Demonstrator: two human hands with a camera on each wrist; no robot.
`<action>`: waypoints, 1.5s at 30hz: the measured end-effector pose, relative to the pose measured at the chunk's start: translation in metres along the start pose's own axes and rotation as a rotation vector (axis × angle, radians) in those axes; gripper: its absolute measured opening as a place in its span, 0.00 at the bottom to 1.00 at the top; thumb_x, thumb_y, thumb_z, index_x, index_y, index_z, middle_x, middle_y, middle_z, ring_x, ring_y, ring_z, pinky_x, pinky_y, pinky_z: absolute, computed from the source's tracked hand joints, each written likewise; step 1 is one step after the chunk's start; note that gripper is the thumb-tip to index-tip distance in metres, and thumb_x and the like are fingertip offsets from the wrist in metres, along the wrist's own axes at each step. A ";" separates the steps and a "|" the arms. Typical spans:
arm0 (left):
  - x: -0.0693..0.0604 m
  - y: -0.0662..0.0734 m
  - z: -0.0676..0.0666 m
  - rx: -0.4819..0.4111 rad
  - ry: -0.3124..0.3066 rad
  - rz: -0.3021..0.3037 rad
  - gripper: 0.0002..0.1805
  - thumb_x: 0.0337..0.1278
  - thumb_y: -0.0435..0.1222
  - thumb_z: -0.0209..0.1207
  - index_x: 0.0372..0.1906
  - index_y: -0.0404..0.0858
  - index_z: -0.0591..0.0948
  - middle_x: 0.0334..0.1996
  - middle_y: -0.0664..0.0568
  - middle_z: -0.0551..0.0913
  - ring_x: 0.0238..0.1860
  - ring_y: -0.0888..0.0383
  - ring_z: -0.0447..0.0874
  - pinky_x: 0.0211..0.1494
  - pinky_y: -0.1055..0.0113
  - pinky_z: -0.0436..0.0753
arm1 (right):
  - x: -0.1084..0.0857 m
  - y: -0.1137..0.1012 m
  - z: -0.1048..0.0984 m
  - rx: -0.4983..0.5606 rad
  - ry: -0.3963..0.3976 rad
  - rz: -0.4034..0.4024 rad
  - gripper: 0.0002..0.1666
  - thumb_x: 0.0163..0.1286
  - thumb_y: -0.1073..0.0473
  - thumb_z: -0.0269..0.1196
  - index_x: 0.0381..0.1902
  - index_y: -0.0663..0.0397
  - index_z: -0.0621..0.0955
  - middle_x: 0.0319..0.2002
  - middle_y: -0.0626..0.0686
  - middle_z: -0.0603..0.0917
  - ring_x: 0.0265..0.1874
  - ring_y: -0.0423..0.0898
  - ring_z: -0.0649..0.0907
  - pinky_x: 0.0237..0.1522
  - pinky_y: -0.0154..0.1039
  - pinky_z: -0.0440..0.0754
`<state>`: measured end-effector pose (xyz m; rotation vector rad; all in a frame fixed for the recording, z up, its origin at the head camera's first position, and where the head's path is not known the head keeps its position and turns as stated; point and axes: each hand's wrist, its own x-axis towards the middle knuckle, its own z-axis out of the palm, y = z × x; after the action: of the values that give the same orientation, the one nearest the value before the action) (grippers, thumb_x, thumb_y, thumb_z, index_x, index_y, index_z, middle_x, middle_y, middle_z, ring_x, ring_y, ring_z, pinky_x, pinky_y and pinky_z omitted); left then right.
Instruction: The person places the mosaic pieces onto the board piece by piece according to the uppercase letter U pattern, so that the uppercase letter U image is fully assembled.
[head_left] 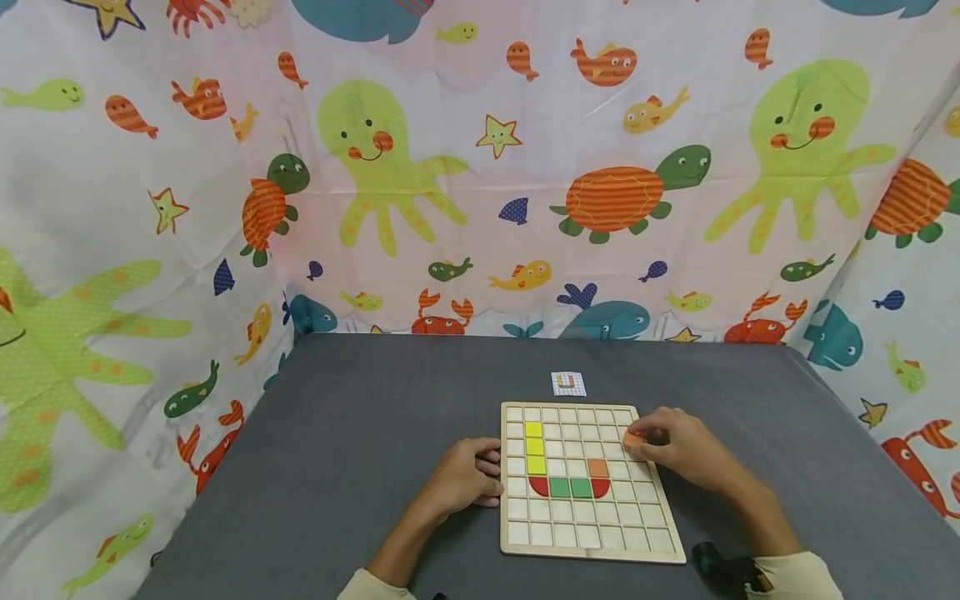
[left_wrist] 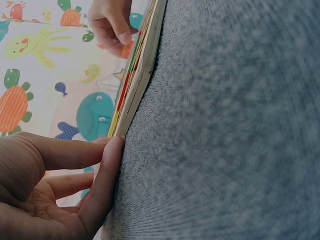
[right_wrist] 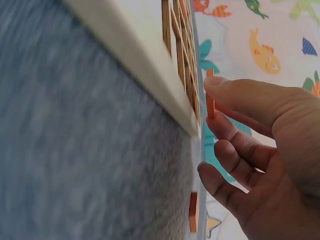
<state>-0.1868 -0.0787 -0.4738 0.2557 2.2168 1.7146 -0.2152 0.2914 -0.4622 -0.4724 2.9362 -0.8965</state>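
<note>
A wooden grid board (head_left: 522,533) lies on the grey cloth. Yellow tiles (head_left: 534,445) stand in a column, above a row with red rounded tiles (head_left: 539,486) at both ends and green tiles (head_left: 570,487) between. One orange tile (head_left: 597,468) sits above the right red one. My left hand (head_left: 467,477) holds the board's left edge, thumb and a finger meeting there (left_wrist: 75,185). Over the board's right edge, my right hand (head_left: 686,446) pinches another orange tile (right_wrist: 210,95) between thumb and fingers. In the right wrist view, a further orange piece (right_wrist: 193,212) lies on the cloth.
A small card (head_left: 568,383) printed with a coloured grid pattern lies behind the board. Sea-animal fabric (head_left: 480,183) hangs around the back and sides of the grey-covered table (head_left: 360,400). A black device (head_left: 723,568) is by the right sleeve.
</note>
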 end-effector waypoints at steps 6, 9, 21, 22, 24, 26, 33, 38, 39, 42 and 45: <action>0.000 0.001 0.000 -0.011 0.000 -0.011 0.37 0.50 0.16 0.68 0.70 0.25 0.75 0.50 0.41 0.80 0.46 0.51 0.83 0.34 0.60 0.94 | 0.006 -0.011 0.004 0.015 -0.025 -0.042 0.16 0.68 0.53 0.75 0.50 0.53 0.90 0.37 0.44 0.82 0.38 0.45 0.75 0.34 0.36 0.73; 0.000 0.001 0.000 -0.013 0.002 -0.004 0.37 0.50 0.16 0.68 0.70 0.25 0.76 0.50 0.41 0.80 0.46 0.52 0.83 0.34 0.60 0.94 | 0.010 -0.014 0.005 0.026 -0.033 -0.067 0.16 0.67 0.53 0.75 0.50 0.53 0.90 0.37 0.44 0.83 0.38 0.44 0.76 0.35 0.37 0.75; 0.000 0.001 0.000 -0.014 0.000 -0.002 0.37 0.50 0.16 0.68 0.70 0.25 0.75 0.50 0.40 0.80 0.46 0.51 0.83 0.34 0.60 0.94 | 0.022 -0.027 0.011 0.072 -0.116 -0.110 0.16 0.67 0.52 0.76 0.49 0.51 0.90 0.40 0.44 0.85 0.40 0.43 0.78 0.38 0.37 0.79; 0.000 0.001 -0.001 -0.017 -0.001 -0.004 0.37 0.50 0.16 0.68 0.70 0.25 0.75 0.50 0.40 0.80 0.46 0.51 0.83 0.34 0.60 0.94 | 0.023 -0.028 0.011 0.075 -0.119 -0.124 0.16 0.67 0.52 0.76 0.49 0.51 0.90 0.40 0.44 0.85 0.40 0.43 0.79 0.38 0.37 0.79; 0.000 0.000 -0.001 -0.022 -0.004 -0.008 0.37 0.50 0.16 0.68 0.70 0.25 0.75 0.50 0.41 0.80 0.46 0.51 0.83 0.34 0.60 0.94 | 0.024 -0.029 0.012 0.084 -0.128 -0.142 0.16 0.67 0.52 0.76 0.49 0.52 0.90 0.40 0.45 0.85 0.39 0.42 0.79 0.38 0.36 0.80; 0.001 0.000 -0.001 -0.025 -0.007 -0.010 0.37 0.50 0.16 0.68 0.70 0.26 0.75 0.50 0.41 0.80 0.46 0.52 0.83 0.34 0.60 0.94 | 0.025 -0.031 0.013 0.091 -0.136 -0.146 0.16 0.67 0.53 0.76 0.49 0.53 0.90 0.41 0.46 0.86 0.39 0.41 0.79 0.37 0.36 0.80; 0.001 -0.001 -0.001 -0.031 -0.011 -0.005 0.37 0.50 0.16 0.68 0.70 0.26 0.76 0.50 0.41 0.80 0.45 0.51 0.83 0.34 0.60 0.94 | 0.027 -0.034 0.015 0.074 -0.149 -0.156 0.15 0.67 0.55 0.76 0.49 0.54 0.90 0.43 0.47 0.87 0.39 0.42 0.80 0.37 0.36 0.81; 0.002 -0.001 -0.001 -0.027 -0.009 -0.004 0.37 0.50 0.16 0.68 0.70 0.26 0.76 0.50 0.41 0.80 0.45 0.51 0.83 0.34 0.60 0.94 | 0.027 -0.035 0.017 0.060 -0.145 -0.139 0.15 0.66 0.57 0.76 0.49 0.54 0.90 0.44 0.47 0.87 0.40 0.42 0.81 0.39 0.37 0.82; 0.002 -0.001 -0.001 -0.026 -0.009 -0.004 0.37 0.50 0.16 0.68 0.70 0.26 0.76 0.50 0.41 0.80 0.45 0.51 0.83 0.34 0.60 0.94 | 0.027 -0.036 0.017 0.057 -0.144 -0.134 0.15 0.66 0.57 0.77 0.49 0.54 0.90 0.43 0.47 0.87 0.40 0.42 0.81 0.39 0.37 0.82; 0.002 -0.001 -0.001 -0.024 -0.006 -0.004 0.37 0.50 0.16 0.69 0.70 0.26 0.76 0.50 0.41 0.80 0.45 0.52 0.83 0.34 0.60 0.94 | 0.027 -0.037 0.017 0.050 -0.141 -0.116 0.16 0.65 0.58 0.77 0.50 0.54 0.90 0.41 0.46 0.86 0.39 0.42 0.81 0.38 0.38 0.81; 0.002 -0.001 -0.001 -0.024 -0.004 -0.006 0.37 0.50 0.16 0.69 0.70 0.26 0.76 0.50 0.41 0.80 0.45 0.52 0.83 0.34 0.60 0.94 | 0.026 -0.037 0.017 0.047 -0.137 -0.110 0.16 0.66 0.58 0.77 0.50 0.54 0.90 0.40 0.46 0.85 0.39 0.42 0.80 0.37 0.38 0.81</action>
<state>-0.1885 -0.0792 -0.4748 0.2468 2.1904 1.7355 -0.2276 0.2453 -0.4546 -0.6701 2.7827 -0.9036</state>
